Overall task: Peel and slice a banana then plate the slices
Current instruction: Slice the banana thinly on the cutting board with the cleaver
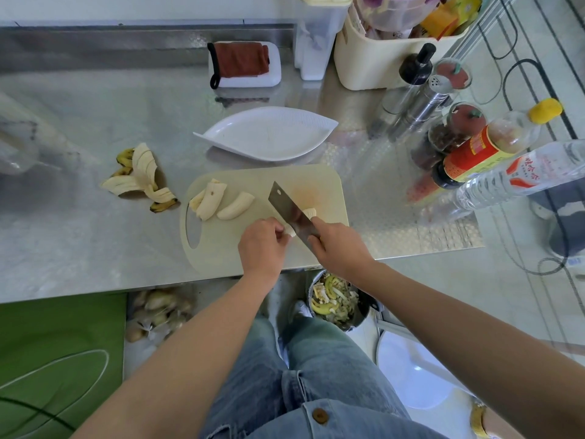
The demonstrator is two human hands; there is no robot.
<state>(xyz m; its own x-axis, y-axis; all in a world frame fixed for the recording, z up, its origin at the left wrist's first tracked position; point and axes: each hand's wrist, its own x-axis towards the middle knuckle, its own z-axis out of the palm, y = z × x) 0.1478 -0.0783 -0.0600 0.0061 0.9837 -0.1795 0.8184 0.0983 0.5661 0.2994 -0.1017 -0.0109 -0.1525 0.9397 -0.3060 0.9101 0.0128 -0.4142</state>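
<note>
— Steel surface [95, 236], kitchen. Hands?
— Right hand [340, 245] wrapped round the knife [289, 210] handle, blade down across a banana piece [309, 212]. Left hand [262, 245] has its fingers curled, pinching that piece's near end.
— Where's the piece?
— On the cutting board [316, 182], toward the near edge. More peeled banana chunks [235, 206] lie at the board's left end, some overlapping.
— Plate?
— White leaf-shaped plate [269, 134], just behind the board. Peel [142, 175] lies left of the board, on the surface.
</note>
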